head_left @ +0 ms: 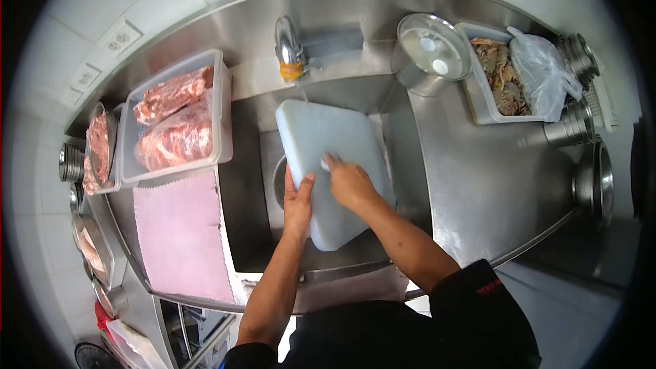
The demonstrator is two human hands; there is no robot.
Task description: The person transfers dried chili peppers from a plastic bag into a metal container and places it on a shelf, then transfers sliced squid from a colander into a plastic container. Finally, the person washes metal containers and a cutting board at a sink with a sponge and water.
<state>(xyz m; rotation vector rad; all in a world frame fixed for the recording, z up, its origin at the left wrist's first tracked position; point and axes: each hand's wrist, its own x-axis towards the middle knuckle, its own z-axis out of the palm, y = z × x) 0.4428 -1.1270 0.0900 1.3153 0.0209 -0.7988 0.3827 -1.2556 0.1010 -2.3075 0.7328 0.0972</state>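
Observation:
A thick pale-blue cutting board (342,130) is held tilted over the steel sink (246,212). Along its left edge, my left hand (298,198) is closed, thumb on the top face and fingers going under the side. My right hand (350,181) is closed against the board's middle, slightly blurred. A small whitish bit shows at its fingertips, too little to name. From the faucet (288,48), which has orange wrapping round its spout, a thin stream of water falls on the board's upper end. Part of a round bowl (279,181) shows in the sink behind the board.
Left of the sink stands a clear plastic bin (217,109) with large pieces of raw meat, above a pink cloth (181,239). On the right are a steel pot (413,72) and a white tub (484,106) holding crabs and a plastic bag (543,72). Steel bowls (594,181) line the right edge.

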